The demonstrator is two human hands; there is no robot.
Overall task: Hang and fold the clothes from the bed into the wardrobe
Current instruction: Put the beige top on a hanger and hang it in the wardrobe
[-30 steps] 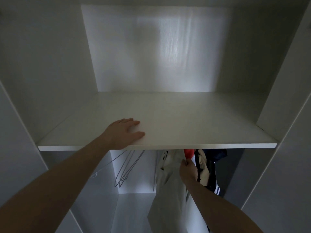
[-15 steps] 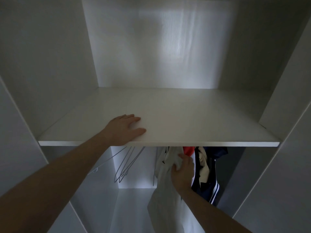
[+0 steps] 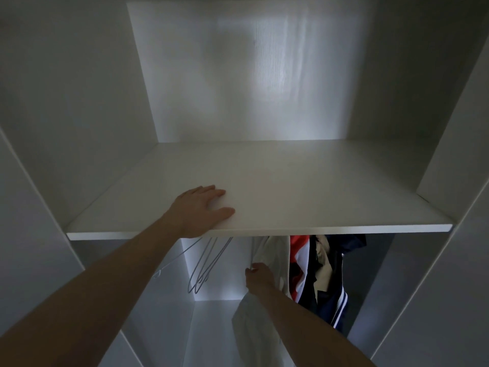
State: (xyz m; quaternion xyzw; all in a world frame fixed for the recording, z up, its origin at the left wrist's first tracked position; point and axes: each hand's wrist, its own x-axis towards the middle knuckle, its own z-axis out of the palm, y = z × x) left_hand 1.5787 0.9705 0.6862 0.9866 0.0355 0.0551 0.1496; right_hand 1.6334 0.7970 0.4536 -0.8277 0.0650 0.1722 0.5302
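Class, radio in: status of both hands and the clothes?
Left hand flat on shelf. Right hand holds pale garment under it. Bare hangers left; nothing blocking.

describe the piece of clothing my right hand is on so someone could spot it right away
Look under the white shelf, where clothes hang in a row. The pale beige garment is leftmost, beside the bare wire hangers; the right hand grips it. Its neighbours are red-and-white and navy.

No legible text, labels, nos. anywhere.

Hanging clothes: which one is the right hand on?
The pale beige garment, leftmost on the rail; the right hand grips its edge. The red-white and navy ones hang untouched further right.
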